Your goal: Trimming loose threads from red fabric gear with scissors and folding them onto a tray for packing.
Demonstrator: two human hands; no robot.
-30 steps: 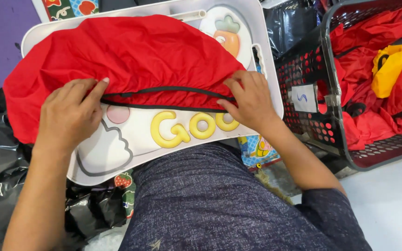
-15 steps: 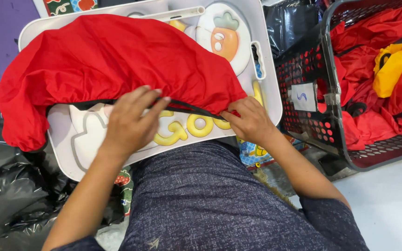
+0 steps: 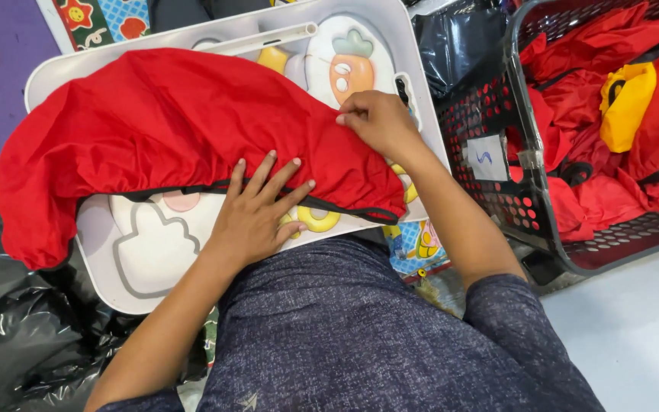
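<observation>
A red cloth [image 3: 154, 130] with a black-trimmed edge lies spread over a white lap table [image 3: 146, 259] decorated with cartoon shapes. My left hand [image 3: 257, 210] lies flat with fingers spread on the cloth's lower edge, pressing it down near the yellow letters. My right hand [image 3: 375, 122] pinches the cloth's upper right part, just below a carrot picture [image 3: 348, 69]. My lap in dark blue fabric [image 3: 345, 328] is under the table's near edge.
A black plastic basket [image 3: 528, 191] at the right holds more red cloth [image 3: 650, 175] and a yellow piece [image 3: 625, 103]. Black plastic bags [image 3: 9, 336] lie at the left and behind the table [image 3: 451, 46]. Purple mat at far left; pale floor at lower right.
My left hand slid from the cloth's left side to the middle of its lower edge. My right hand let go of the lower right edge and moved up onto the cloth's top right.
</observation>
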